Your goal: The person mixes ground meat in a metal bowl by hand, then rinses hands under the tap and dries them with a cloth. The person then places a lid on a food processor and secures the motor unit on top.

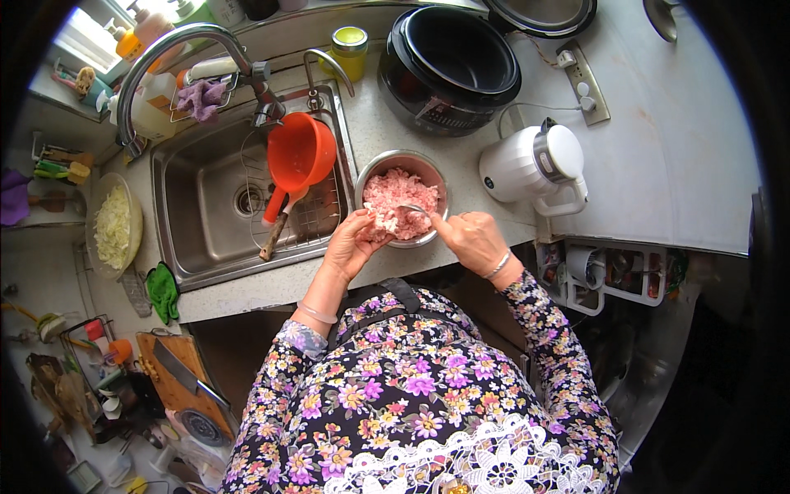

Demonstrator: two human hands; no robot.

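Note:
A steel bowl (447, 185) of raw minced meat (401, 188) stands on the counter right of the sink. My right hand (470, 239) grips a metal spoon (415, 209), whose bowl end lies in the meat. Over the near left rim is my left hand (358, 244), its palm turned up and fingers curved; pale pink meat lies at its fingertips, and whether the hand holds any of it is hard to tell.
Left is a steel sink (210, 247) with a red dipper (302, 154). A basin of shredded cabbage (113, 228) stands farther left. Behind the bowl is an open black electric cooker (450, 74); a white kettle (524, 163) is at right. A knife (179, 364) lies on a cutting board (166, 392) lower left.

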